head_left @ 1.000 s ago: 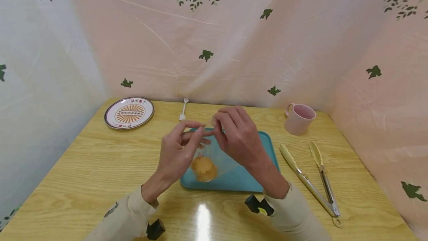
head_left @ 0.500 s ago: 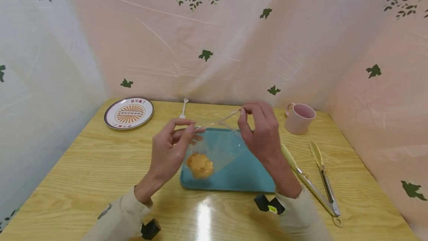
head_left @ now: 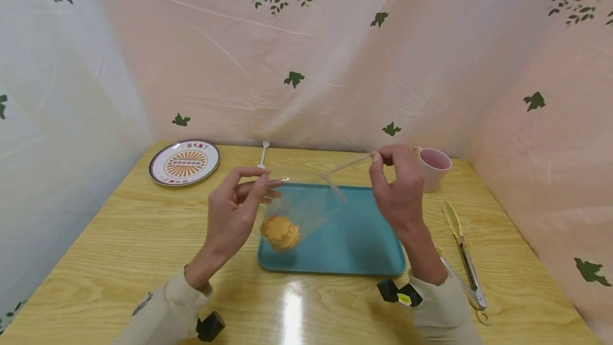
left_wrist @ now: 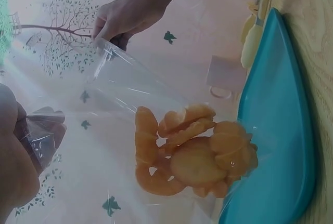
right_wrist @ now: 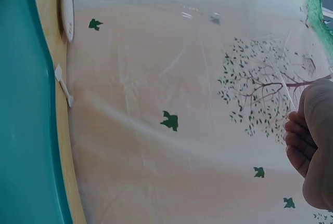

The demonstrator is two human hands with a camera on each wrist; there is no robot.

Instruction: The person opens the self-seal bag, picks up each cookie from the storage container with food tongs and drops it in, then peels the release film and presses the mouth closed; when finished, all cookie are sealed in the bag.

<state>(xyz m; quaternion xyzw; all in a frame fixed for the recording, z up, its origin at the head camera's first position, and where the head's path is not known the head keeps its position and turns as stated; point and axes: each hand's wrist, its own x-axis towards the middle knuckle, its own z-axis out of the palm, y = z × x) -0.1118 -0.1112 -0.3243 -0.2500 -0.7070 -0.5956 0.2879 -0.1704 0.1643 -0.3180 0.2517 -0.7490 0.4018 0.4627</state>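
Observation:
A clear plastic bag [head_left: 311, 209] hangs tilted between my two hands, above the teal tray [head_left: 364, 233]. Orange-tan curled snack pieces [left_wrist: 197, 154] lie bunched in its lower corner. My left hand [head_left: 234, 206] pinches the bag's top edge between thumb and fingers. At the right, my right hand [head_left: 399, 185] pinches the end of a narrow clear strip [head_left: 349, 164] that runs to the bag's top right. Whether this strip is a folded edge of the bag or a separate piece, I cannot tell. In the left wrist view, the right hand [left_wrist: 130, 18] stands beyond the bag.
A printed plate [head_left: 185, 162] and a small white plastic utensil [head_left: 264, 154] lie at the table's back left. The pink mug [head_left: 433, 170] stands behind my right hand. Tongs [head_left: 462, 249] lie right of the tray, one arm partly covered by my right forearm.
My hands have drawn apart: the right one moved right, pulling the strip out long, and the left one moved slightly left. The bag with the snacks shifted left and spread wider.

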